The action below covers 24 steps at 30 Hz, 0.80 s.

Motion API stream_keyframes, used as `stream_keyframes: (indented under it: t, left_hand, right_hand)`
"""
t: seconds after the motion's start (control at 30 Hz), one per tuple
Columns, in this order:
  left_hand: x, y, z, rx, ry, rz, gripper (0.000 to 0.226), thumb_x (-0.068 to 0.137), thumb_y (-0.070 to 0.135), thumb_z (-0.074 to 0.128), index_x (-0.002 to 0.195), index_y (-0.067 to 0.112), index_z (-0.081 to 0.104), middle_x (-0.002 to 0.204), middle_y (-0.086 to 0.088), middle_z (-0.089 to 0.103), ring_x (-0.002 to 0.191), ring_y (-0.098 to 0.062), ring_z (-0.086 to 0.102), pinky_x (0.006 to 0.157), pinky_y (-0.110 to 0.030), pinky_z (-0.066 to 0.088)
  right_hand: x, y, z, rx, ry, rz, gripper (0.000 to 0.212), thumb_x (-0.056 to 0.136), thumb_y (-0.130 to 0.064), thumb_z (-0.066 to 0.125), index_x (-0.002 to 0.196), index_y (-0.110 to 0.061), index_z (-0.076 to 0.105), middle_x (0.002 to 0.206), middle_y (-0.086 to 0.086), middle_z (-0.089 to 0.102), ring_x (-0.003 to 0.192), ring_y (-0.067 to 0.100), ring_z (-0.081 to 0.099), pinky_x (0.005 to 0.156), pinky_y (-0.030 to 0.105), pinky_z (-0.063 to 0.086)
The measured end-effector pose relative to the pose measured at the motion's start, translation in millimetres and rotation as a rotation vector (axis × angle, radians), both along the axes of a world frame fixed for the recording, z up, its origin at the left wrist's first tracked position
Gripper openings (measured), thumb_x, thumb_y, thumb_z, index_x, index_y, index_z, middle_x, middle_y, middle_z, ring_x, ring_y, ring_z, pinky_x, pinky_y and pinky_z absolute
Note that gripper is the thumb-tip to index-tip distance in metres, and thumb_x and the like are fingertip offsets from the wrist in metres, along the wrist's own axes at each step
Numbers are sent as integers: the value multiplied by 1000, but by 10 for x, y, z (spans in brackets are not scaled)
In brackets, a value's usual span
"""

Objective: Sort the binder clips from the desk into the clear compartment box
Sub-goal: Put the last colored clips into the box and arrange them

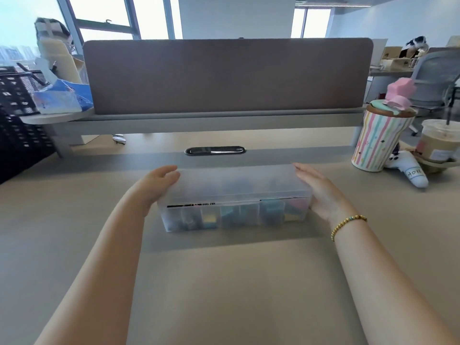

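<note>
The clear compartment box (234, 212) lies lengthwise on the desk in front of me, its frosted lid (236, 181) lowered almost flat with a thin gap at the front left. Coloured binder clips (270, 214) show dimly through the front wall in several compartments. My left hand (155, 184) presses against the box's left end, fingers fairly straight along the lid's edge. My right hand (317, 189), with a gold bead bracelet at the wrist, lies flat against the right end. No loose clips are visible on the desk.
A brown partition screen (227, 75) stands behind the desk, with a cable slot (215, 150) just beyond the box. At the right stand a striped cup (378, 143), an iced drink (439, 143) and a small white plush toy (410, 170). Black crates (17, 115) sit at the left.
</note>
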State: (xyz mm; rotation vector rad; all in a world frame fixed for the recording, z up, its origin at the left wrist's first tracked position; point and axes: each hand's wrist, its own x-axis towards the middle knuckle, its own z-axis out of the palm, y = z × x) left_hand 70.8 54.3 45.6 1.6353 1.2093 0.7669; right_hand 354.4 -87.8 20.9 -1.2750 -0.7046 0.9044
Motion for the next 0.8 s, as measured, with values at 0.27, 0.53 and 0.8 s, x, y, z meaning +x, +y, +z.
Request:
stream_keyframes:
  t: [0.27, 0.53, 0.8]
  left_hand:
    - [381, -672, -288, 928, 714, 29, 58, 94, 46, 19, 123, 16, 58, 130, -3, 58, 122, -22, 52, 105, -38, 34]
    - [242, -612, -631, 1195, 592, -25, 84, 51, 39, 87, 118, 8, 47, 116, -13, 63, 112, -24, 43, 101, -37, 24]
    - [301, -549, -670, 1214, 610, 37, 82, 52, 43, 86, 115, 8, 48, 113, -12, 64, 104, -30, 60, 96, -36, 27]
  right_hand:
    - [-590, -43, -54, -259, -1393, -436, 33, 100, -14, 30, 122, -9, 54, 132, 5, 52, 135, 20, 33, 112, 55, -3]
    - [-897, -56, -254, -110, -1750, -292, 64, 79, -62, 52, 117, -11, 62, 120, 8, 63, 113, 26, 59, 100, 55, 35]
    - [-882, 13, -304, -24, -1750, -341, 65, 61, -45, 82, 113, -9, 65, 116, 9, 66, 108, 27, 62, 94, 49, 43]
